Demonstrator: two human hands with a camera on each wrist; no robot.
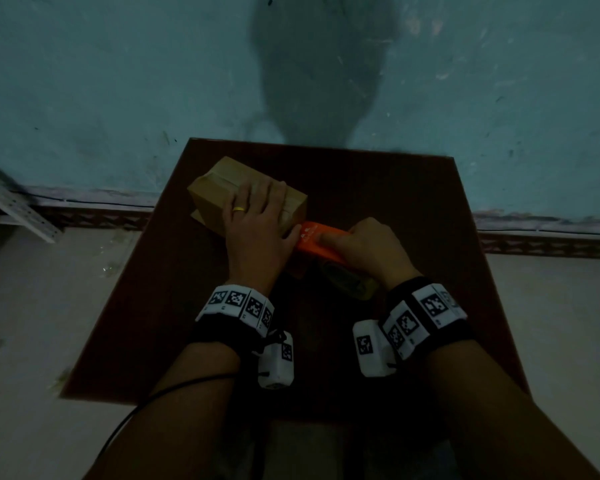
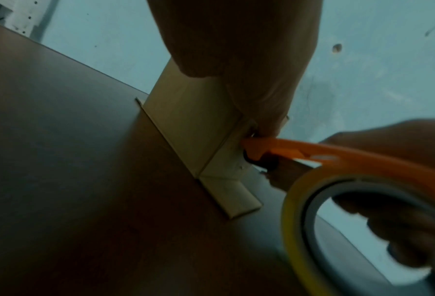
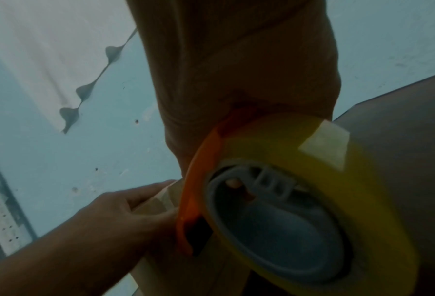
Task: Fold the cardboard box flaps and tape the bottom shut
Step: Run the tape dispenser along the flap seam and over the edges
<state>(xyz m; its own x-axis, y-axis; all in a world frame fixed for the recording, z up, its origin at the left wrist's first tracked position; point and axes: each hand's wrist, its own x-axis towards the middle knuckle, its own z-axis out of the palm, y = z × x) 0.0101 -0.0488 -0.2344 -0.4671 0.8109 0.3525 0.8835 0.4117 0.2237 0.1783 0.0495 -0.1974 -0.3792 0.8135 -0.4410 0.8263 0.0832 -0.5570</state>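
Left hand [image 1: 253,216] lies flat on top of the cardboard box [image 1: 215,188], fingers spread straight, pressing it down on the far-left part of the brown table [image 1: 413,209]. Right hand [image 1: 371,249] is wrapped tight round the orange tape dispenser [image 1: 321,240], its nose touching the box's near end. Yellow tape roll [image 3: 287,140] sits just behind. Bare tabletop lies to the right and along the near edge.
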